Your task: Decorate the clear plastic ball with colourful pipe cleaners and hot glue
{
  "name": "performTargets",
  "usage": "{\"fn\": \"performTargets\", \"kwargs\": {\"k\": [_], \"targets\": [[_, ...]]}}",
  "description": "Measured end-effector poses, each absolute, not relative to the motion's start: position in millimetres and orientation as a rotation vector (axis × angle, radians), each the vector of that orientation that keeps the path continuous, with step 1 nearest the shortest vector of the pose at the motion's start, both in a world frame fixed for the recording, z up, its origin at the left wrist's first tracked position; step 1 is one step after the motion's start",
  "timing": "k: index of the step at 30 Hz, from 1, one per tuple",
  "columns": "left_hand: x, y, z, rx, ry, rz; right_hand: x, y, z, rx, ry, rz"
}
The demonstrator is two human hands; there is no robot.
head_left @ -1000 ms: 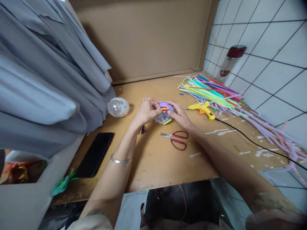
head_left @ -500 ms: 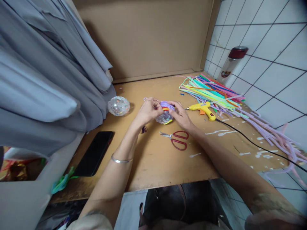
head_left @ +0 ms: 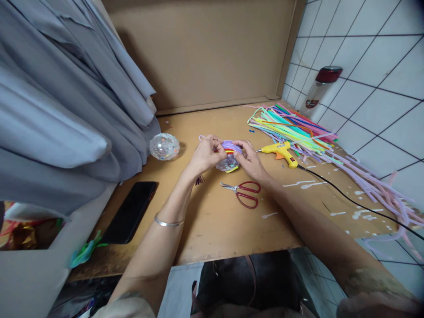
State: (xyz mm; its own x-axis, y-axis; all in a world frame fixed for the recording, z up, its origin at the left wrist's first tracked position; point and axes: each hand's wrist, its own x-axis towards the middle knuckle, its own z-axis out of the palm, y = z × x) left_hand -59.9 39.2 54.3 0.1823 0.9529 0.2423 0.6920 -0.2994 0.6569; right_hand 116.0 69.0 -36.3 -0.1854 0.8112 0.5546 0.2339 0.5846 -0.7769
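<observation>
Between my hands is a clear plastic ball (head_left: 227,165) with purple pipe cleaners (head_left: 231,145) wound round its upper part and a red and yellow band below them. My left hand (head_left: 208,152) pinches at the wound strands on the ball's left side. On the other side, my right hand (head_left: 249,160) grips the ball with curved fingers. A purple loop end pokes out behind my left hand. Just in front of the ball lie red-handled scissors (head_left: 247,194), blades toward the left. A dark tassel-like bundle (head_left: 199,179) shows partly beneath my left wrist.
A second clear ball (head_left: 164,146) sits at left near a grey curtain (head_left: 66,97). A black phone (head_left: 130,213) lies front left. To the right are a yellow glue gun (head_left: 280,152) with a black cord, a pile of coloured pipe cleaners (head_left: 294,126) and a red-lidded bottle (head_left: 319,90).
</observation>
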Motion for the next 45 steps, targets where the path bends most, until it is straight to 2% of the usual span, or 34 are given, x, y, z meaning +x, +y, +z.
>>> {"fn": "performTargets", "kwargs": {"k": [15,45], "targets": [[-58,43,50,1.961,1.535,0.93,113,70,-36,-0.9,-1.505,0.898],[-77,46,44,2.036,1.397,0.905,112,73,-42,-0.869,-1.359,0.976]]}}
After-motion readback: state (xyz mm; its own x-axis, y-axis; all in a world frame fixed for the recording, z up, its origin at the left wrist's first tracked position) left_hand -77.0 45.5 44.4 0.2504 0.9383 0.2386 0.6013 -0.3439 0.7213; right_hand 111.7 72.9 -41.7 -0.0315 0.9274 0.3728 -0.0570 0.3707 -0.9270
